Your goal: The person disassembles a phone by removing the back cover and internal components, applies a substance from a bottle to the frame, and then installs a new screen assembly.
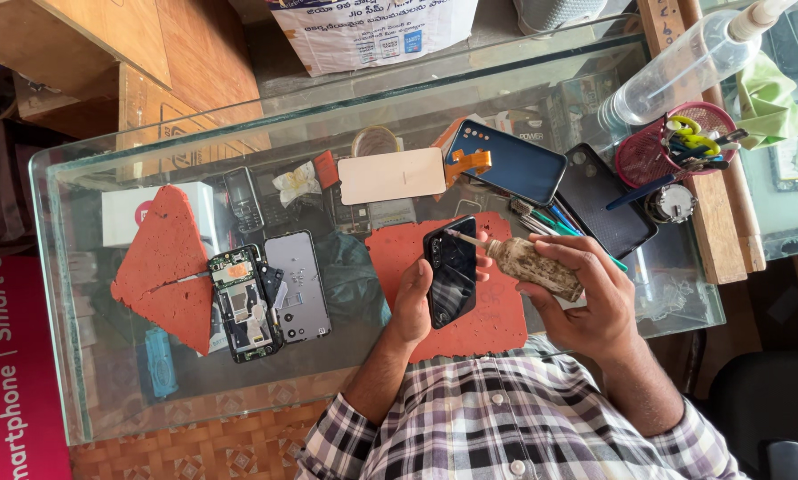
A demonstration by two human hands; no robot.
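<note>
My left hand [414, 298] holds a black smartphone [450, 269] by its lower end, glossy side up, above a red foam mat [497, 324]. My right hand [587, 289] grips a small grimy bottle [532, 266] tilted sideways, its thin nozzle tip touching the phone's upper edge. To the left lie an opened phone body with its circuit board exposed [243, 304] and a grey back cover [298, 286] beside it.
On the glass table [70, 293] are a triangular red foam piece [163, 265], a keypad phone [243, 199], a beige phone panel [392, 175], a blue phone [516, 162], a black phone [602, 199], a red mesh tool cup [673, 147] and a clear spray bottle [679, 69].
</note>
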